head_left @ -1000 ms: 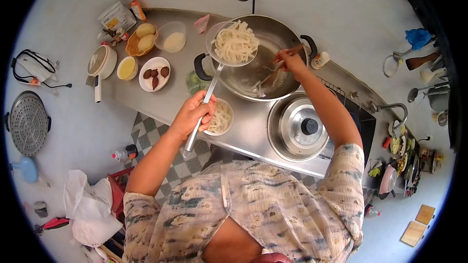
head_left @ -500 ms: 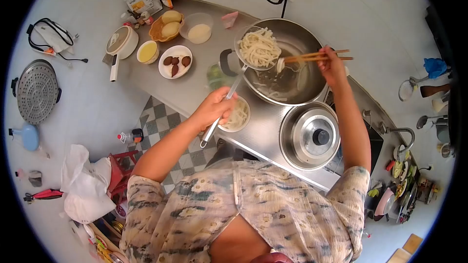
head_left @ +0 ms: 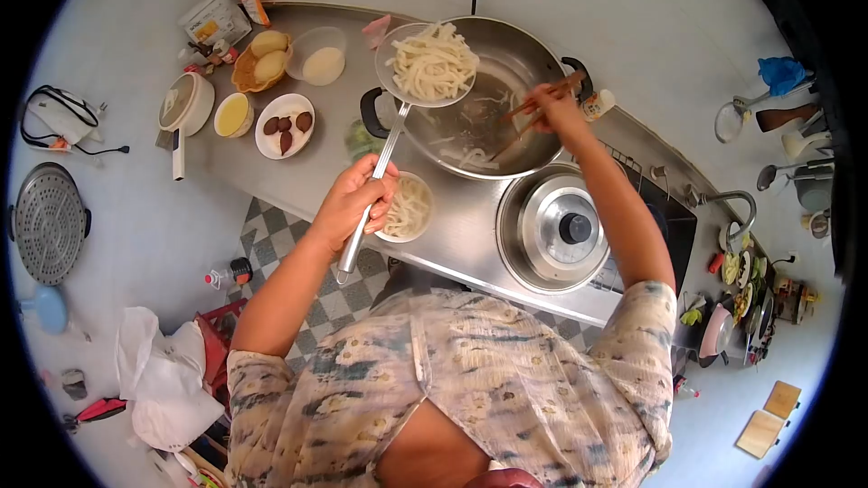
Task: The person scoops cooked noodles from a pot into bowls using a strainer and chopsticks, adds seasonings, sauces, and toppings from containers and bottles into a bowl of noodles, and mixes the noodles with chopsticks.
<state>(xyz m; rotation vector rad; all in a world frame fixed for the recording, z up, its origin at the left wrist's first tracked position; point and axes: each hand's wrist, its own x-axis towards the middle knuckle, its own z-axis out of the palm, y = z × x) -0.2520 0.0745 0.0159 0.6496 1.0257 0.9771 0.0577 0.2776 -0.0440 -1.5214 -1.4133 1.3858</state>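
Note:
My left hand (head_left: 360, 199) is wrapped round the long metal handle of a strainer (head_left: 394, 140). A heap of thick white noodles (head_left: 434, 68) lies in the strainer, which hangs over the left rim of a wide steel pot (head_left: 506, 45). Wooden chopsticks (head_left: 517, 137) are gripped in my right hand (head_left: 558, 116), their tips down in the liquid in the pot. A few loose noodles (head_left: 470, 157) float there near the tips. Below the strainer, close to my left hand, stands a white bowl (head_left: 429, 210) with more noodles, partly hidden by that hand.
A lidded steel pot (head_left: 553, 235) stands at the front right of the counter. Leftward are a plate (head_left: 306, 143) with dark brown pieces, a yellow-filled bowl (head_left: 234, 116), a basket (head_left: 246, 79), a clear bowl (head_left: 318, 32) and a small white saucepan (head_left: 187, 101). A faucet (head_left: 737, 203) is on the right.
The chopsticks have gone from the noodles at the strainer's edge down into the pot's liquid. The strainer has shifted left relative to the pot, and the whole view has shifted too.

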